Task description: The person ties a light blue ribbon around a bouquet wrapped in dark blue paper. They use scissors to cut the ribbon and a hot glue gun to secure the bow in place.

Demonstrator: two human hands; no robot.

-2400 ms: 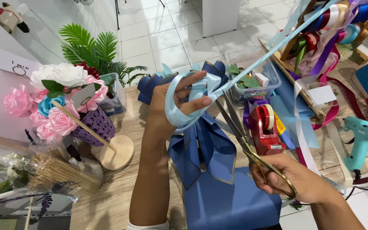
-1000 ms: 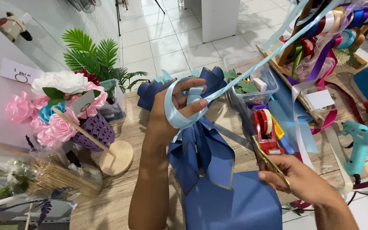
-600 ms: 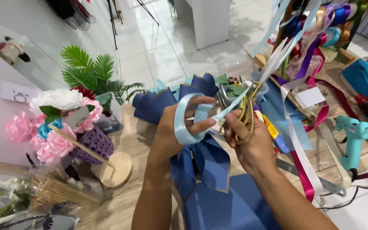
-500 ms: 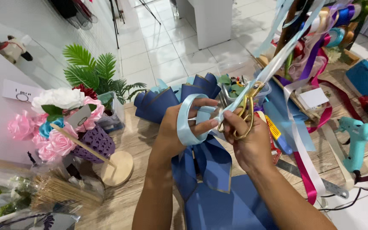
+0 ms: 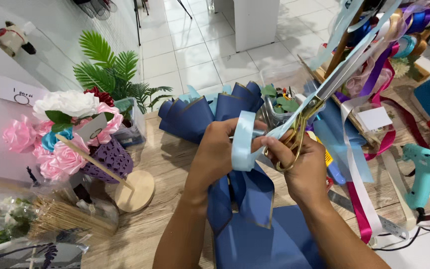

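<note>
Holding a light blue ribbon loop [image 5: 243,144] in our left hand [image 5: 218,149], we keep its grip closed around it. Our right hand [image 5: 302,167] grips gold scissors [image 5: 299,132], blades at the ribbon, above the wooden table [image 5: 160,164].

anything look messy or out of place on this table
Nothing looks damaged or spilled. The left hand holds a loop of light blue ribbon, the right hand works gold scissors at it. Loose ribbon tails drape across the wooden table.

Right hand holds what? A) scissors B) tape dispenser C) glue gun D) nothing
A: the right hand grips gold-handled scissors at the light blue ribbon; the teal glue gun lies apart on the table.
</note>
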